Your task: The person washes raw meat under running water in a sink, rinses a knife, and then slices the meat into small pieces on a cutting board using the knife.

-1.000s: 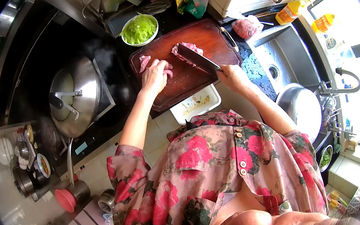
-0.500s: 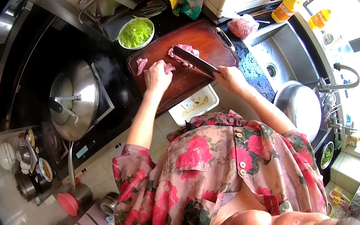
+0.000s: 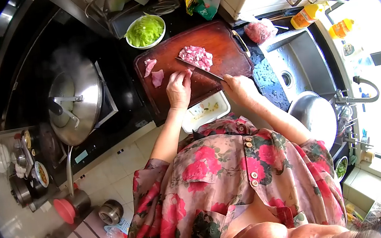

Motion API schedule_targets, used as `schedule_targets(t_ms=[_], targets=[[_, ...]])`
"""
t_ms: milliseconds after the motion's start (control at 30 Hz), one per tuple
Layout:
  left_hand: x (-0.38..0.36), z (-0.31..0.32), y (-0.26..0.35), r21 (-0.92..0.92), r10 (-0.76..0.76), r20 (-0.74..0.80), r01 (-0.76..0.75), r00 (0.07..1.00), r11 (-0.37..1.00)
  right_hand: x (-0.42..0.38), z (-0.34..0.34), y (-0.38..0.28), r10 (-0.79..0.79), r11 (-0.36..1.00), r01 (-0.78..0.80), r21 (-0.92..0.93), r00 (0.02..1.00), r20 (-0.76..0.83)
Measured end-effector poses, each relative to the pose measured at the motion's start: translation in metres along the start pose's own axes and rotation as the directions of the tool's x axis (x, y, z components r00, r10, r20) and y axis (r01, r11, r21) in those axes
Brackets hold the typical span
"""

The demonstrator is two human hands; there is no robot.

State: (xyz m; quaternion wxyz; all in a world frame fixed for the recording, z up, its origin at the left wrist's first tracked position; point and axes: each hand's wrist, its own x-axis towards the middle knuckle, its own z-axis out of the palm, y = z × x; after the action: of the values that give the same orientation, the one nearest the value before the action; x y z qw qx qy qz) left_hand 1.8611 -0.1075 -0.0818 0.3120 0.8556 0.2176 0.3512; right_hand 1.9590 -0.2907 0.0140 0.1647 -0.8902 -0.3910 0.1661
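Observation:
On the brown wooden cutting board lies a heap of chopped raw meat. My right hand grips a kitchen knife by its handle; the blade is seen nearly edge-on along the near side of the heap. My left hand is just to the near left of the blade, fingers drawn together at the tips. Whether a scrap of meat is between them I cannot make out. Two larger meat pieces, one slice and another, rest on the board's left side.
A bowl of sliced green vegetable stands behind the board. Left is a lidded steaming wok on the stove. A white plastic container sits below the board's near edge. To the right are bagged meat, a sink and a metal basin.
My left hand has left a meat slice on the board and shifted right toward the blade. The knife has moved from across the meat to its near side, its blade turned more edge-on.

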Motion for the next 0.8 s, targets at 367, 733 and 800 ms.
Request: schedule_targets(t_ms=[367, 733, 800], targets=[[-0.007, 0.012, -0.004, 0.045, 0.063, 0.052, -0.066, 0.997, 0.997, 0.048, 0.032, -0.01, -0.099, 0.985, 0.11, -0.136, 0.992, 0.081], [-0.003, 0.011, -0.008, -0.072, 0.022, -0.057, -0.026, 0.998, 0.997, 0.004, -0.01, -0.014, -0.18, 0.941, 0.216, -0.26, 0.971, 0.155], [-0.003, 0.012, -0.009, -0.04, -0.008, -0.021, 0.007, 1.0, 0.999, 0.008, 0.011, -0.002, -0.286, 0.923, 0.295, -0.247, 0.955, 0.075]])
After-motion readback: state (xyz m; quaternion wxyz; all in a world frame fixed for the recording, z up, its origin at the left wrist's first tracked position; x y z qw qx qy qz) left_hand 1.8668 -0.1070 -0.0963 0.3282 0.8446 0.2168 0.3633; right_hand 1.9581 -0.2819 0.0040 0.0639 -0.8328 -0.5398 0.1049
